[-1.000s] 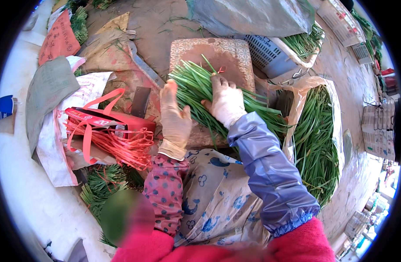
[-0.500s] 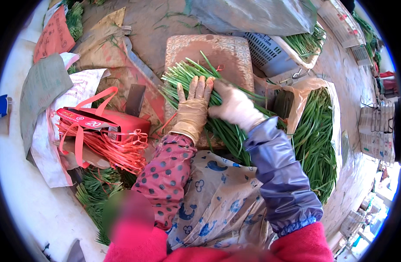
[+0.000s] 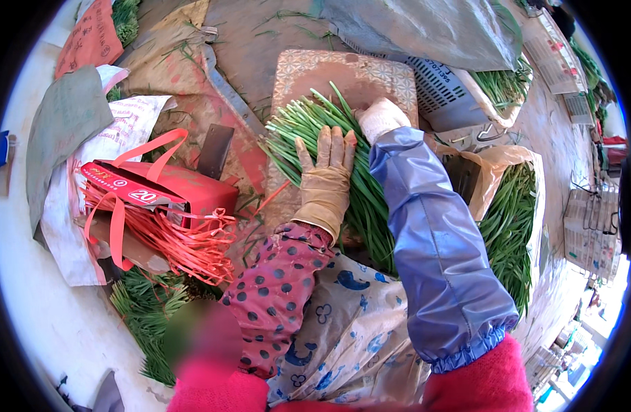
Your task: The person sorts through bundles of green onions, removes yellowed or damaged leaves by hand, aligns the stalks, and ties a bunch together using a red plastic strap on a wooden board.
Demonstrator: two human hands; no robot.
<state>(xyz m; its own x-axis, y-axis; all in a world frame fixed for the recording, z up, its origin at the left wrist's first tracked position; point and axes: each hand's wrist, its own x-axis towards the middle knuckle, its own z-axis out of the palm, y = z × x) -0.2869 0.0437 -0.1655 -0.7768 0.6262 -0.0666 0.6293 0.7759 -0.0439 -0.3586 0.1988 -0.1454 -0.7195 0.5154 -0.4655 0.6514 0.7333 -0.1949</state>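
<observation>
A loose bunch of green chives (image 3: 315, 113) lies across a low board with a patterned border (image 3: 298, 69), its pale cut ends pointing to the far left. My left hand (image 3: 327, 175), in a yellowish glove, rests on the chives with fingers stretched out and slightly spread. At the far right side of the bunch is my right hand (image 3: 382, 118), in a white glove. Its fingers are turned away and hidden, so what they grip, if anything, does not show. My blue sleeve (image 3: 432, 226) covers part of the leaves.
To the left sit a red bag (image 3: 212, 192) with red strips (image 3: 192, 244) spilling out, and a dark flat blade-like piece (image 3: 215, 150). More chives (image 3: 511, 220) fill an open bag at right. A plastic crate (image 3: 439, 93) stands behind, partly under a grey sheet (image 3: 425, 27).
My right hand has moved away from beside my left fingers to the far right side of the bunch. My left hand stays on the chives. The view has shifted slightly.
</observation>
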